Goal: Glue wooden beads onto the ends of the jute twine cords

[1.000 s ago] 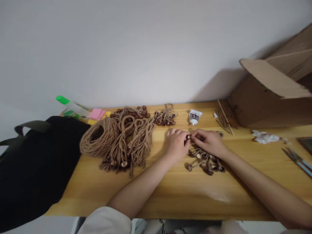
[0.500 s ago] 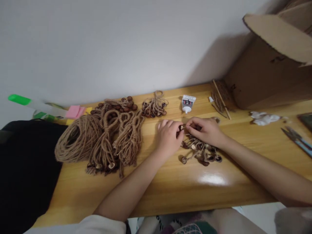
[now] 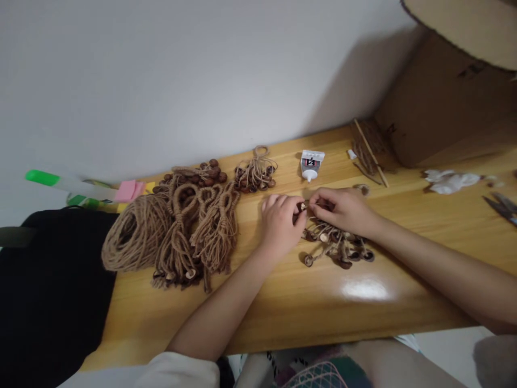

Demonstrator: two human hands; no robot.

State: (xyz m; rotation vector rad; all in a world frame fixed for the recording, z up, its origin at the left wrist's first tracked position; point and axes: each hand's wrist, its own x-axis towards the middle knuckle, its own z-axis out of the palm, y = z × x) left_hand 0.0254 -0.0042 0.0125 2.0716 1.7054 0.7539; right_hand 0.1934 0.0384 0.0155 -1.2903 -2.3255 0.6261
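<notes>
My left hand (image 3: 283, 222) is closed, its thumb and forefinger round a small brown nut shell (image 3: 302, 206) with a pale spot in its opening. My right hand (image 3: 344, 209) meets it from the right, fingertips pinched together at the shell; what they pinch is too small to make out. Beneath my right hand lies a bunch of twine cords with shells (image 3: 345, 250) on their ends, partly covered by it. A loop of twine (image 3: 362, 189) shows behind that wrist. Beyond my hands a glue tube (image 3: 312, 165) lies with its nozzle towards me.
Left on the wooden table (image 3: 250, 323) are a twine coil (image 3: 135, 234), knotted twine tassels (image 3: 214, 231) and a black cloth (image 3: 52, 302). A second shell bunch (image 3: 255, 175) lies behind. Rightward are a stick (image 3: 370, 152), crumpled tissue (image 3: 450, 181), scissors (image 3: 503, 207) and a cardboard box (image 3: 448, 108).
The camera view has shifted slightly, so the scissors and box sit nearer the right edge. Both hands keep nearly the same pose at the nut shell.
</notes>
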